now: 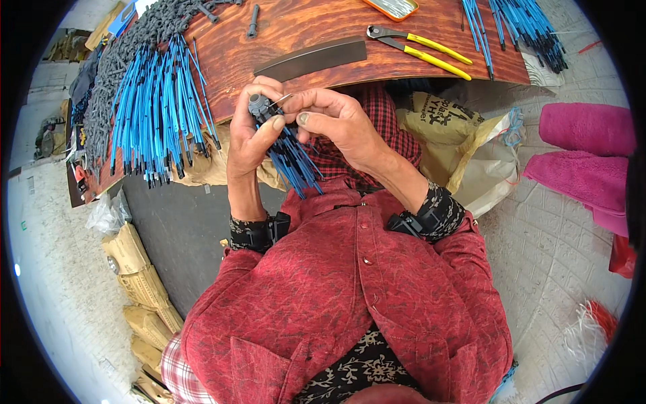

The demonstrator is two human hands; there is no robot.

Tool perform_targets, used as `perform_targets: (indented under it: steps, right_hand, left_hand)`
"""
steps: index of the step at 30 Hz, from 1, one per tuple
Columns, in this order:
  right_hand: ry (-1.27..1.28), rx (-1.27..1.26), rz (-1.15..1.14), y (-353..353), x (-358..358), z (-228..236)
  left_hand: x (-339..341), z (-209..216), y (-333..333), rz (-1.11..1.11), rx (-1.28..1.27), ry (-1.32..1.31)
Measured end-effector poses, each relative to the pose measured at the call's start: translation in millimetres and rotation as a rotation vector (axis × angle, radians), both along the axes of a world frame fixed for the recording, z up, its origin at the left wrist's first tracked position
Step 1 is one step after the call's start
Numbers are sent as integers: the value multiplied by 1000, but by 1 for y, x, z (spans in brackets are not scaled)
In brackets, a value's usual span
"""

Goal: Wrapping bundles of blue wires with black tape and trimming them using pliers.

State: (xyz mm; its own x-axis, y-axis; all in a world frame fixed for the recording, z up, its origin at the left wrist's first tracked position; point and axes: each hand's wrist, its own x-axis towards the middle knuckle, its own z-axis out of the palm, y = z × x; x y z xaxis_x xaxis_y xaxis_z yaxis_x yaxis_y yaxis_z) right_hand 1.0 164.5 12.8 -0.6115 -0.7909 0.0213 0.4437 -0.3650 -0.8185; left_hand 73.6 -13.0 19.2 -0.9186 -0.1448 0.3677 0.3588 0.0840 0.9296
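Blue rod bundle (294, 165) hangs below the left hand (247, 138), whose thumb and fingers pinch the dark grey fittings (259, 104) at its upper end. Close beside that grip, the right hand (333, 121) presses thumb and forefinger together on a thin metal piece (280, 100) (its tip is hard to make out). Just beyond the grip lies a curved dark bar (313, 59); farther right, yellow-handled pincers (412, 51); left of the grip, more blue rods (151, 108).

Jacket (296, 269) red, mottled, front buttoned, stitched pockets (259, 367); inner garment (367, 363) black, pale floral print; cuffs (441, 210) black, pale-patterned; wrist straps (276, 227) black; legwear (379, 118) red-and-black check
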Motion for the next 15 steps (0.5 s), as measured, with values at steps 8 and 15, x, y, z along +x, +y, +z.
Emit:
perform_targets:
  steps: [8, 15]
  right_hand:
    - [-251, -9, 83, 1, 0, 0]
    - [-137, -20, 61, 0, -2, -3]
  left_hand:
    - [1, 0, 1, 12, 30, -11]
    - [1, -1, 0, 7, -17, -1]
